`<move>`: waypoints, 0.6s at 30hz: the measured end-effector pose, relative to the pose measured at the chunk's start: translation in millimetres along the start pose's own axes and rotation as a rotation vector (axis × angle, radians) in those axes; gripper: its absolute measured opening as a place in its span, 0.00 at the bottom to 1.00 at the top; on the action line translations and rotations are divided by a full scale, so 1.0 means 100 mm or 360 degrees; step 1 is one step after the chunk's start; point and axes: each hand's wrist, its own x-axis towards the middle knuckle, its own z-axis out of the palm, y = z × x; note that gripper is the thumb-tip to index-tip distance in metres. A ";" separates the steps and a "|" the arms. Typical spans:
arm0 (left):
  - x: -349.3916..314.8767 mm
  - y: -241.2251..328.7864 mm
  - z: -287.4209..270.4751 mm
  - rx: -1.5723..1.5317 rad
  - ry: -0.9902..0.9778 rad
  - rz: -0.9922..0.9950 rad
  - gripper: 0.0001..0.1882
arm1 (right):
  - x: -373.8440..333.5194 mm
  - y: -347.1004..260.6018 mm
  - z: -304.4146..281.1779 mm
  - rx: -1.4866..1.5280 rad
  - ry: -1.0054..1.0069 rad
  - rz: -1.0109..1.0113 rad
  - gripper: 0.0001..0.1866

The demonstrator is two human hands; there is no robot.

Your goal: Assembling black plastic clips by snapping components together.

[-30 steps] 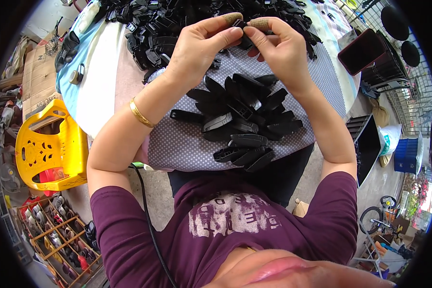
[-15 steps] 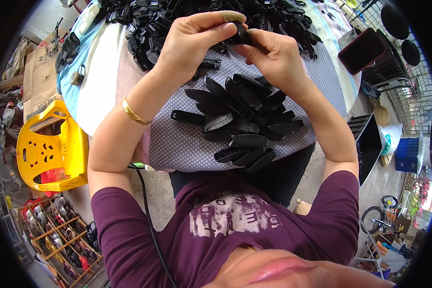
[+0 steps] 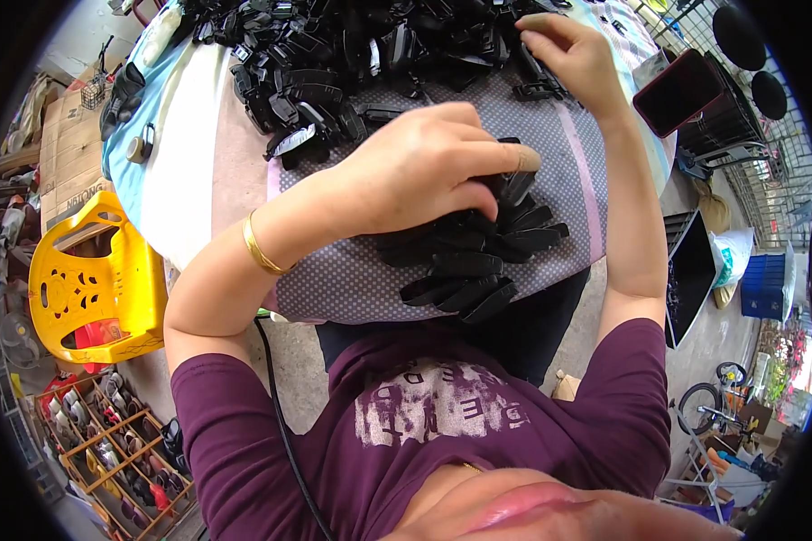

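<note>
My left hand (image 3: pixel 424 167) is over the near pile of curved black plastic pieces (image 3: pixel 465 263). Its thumb and covered index finger close around a black plastic piece (image 3: pixel 517 187), whose far end shows beyond the finger. A tan sleeve (image 3: pixel 525 160) covers that fingertip, and a gold bangle (image 3: pixel 260 243) circles the wrist. My right hand (image 3: pixel 582 65) reaches to the right end of the large far heap of black plastic parts (image 3: pixel 334 54). Its thumb and index finger are slightly apart, beside a long black part (image 3: pixel 539 77); nothing plainly shows between them.
A dotted grey cloth (image 3: pixel 334 279) covers the table's near part. A phone (image 3: pixel 679 95) stands at the right edge, above a black crate (image 3: pixel 690 275). On the left are a yellow plastic chair (image 3: pixel 99 279) and a shoe rack (image 3: pixel 108 451). A black cable (image 3: pixel 275 397) hangs beside my left arm.
My hands were together on a black piece above the table. Now they are apart: the left has come down over the near pile, and the right has moved out to the far heap.
</note>
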 end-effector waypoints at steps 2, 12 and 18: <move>-0.02 -0.03 -0.03 -0.0099 0.0008 -0.0057 0.20 | -0.02 -0.12 0.10 -0.0159 -0.0160 -0.0181 0.09; -0.24 -0.43 -0.22 0.0943 -0.0368 -0.0757 0.12 | 0.05 -0.35 0.09 -0.0459 0.0114 -0.0494 0.14; -0.18 -0.50 -0.18 0.0624 -0.0064 -0.0816 0.13 | 0.27 -0.37 0.23 -0.0547 0.0176 -0.0697 0.11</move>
